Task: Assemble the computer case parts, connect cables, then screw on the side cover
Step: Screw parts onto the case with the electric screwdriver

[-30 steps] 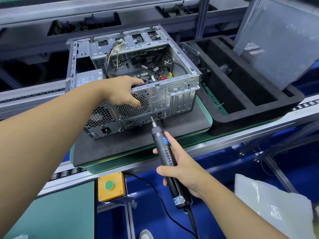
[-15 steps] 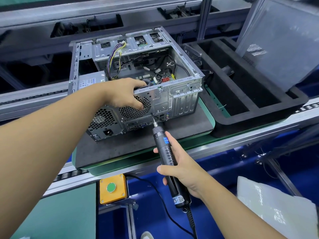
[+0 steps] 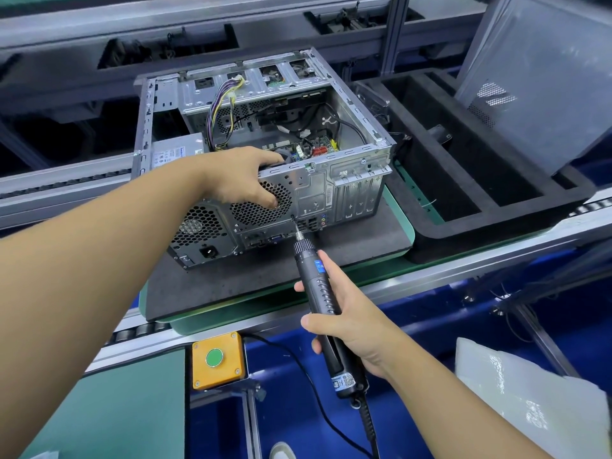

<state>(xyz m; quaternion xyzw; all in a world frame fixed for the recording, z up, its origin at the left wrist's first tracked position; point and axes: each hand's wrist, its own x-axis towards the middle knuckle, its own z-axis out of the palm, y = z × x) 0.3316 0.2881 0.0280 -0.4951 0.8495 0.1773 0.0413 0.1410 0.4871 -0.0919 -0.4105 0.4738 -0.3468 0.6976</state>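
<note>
The open grey computer case point(image 3: 344, 190) lies on its side on a black foam pad point(image 3: 265, 279), its rear panel facing me and its cables and motherboard exposed. My left hand point(image 3: 243, 180) grips the case's top rear edge, fingers inside and thumb on the round fan grille point(image 3: 261, 210). My right hand point(image 3: 344, 313) holds a black electric screwdriver point(image 3: 319, 289). Its bit touches the rear panel at the fan grille's lower right corner. The grey side cover point(image 3: 536, 81) leans upright at the far right.
A black foam tray point(image 3: 463, 180) with deep slots sits right of the case on the conveyor. A yellow box with a green button point(image 3: 217, 359) is mounted at the front rail. The screwdriver's cable hangs below. A clear plastic bag point(image 3: 530, 399) lies at lower right.
The screwdriver tip has moved up from the port area to the screw spot beside the fan grille. My left hand stays on the case edge.
</note>
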